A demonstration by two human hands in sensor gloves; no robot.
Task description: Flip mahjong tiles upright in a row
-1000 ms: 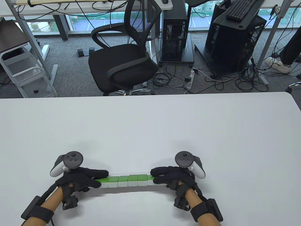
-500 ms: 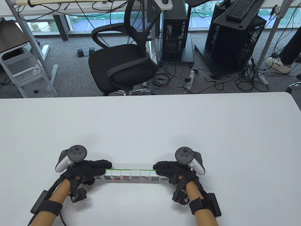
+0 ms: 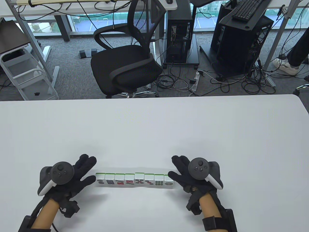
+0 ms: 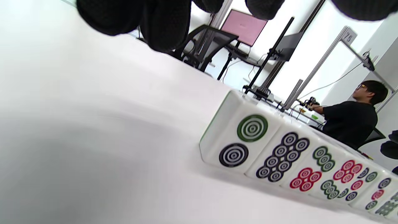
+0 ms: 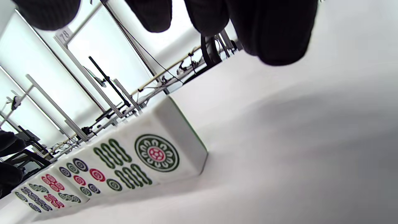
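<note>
A row of several mahjong tiles (image 3: 134,180) stands upright near the table's front edge, white patterned faces toward me, green backs away. One tile near the middle sits slightly farther back than the rest. My left hand (image 3: 80,172) is open, just left of the row's left end, apart from it. My right hand (image 3: 177,169) is open at the right end, thumb close to the last tile; touch cannot be told. The left wrist view shows the left end tile with two circles (image 4: 241,140). The right wrist view shows the right end tile with one circle (image 5: 161,152).
The white table (image 3: 154,130) stretches far behind the row. A black office chair (image 3: 125,60) stands beyond the far edge. Computer towers and cables lie on the floor behind.
Both hands tipped the row from green backs showing to standing with faces toward me, then let go and spread outward from the row's ends.
</note>
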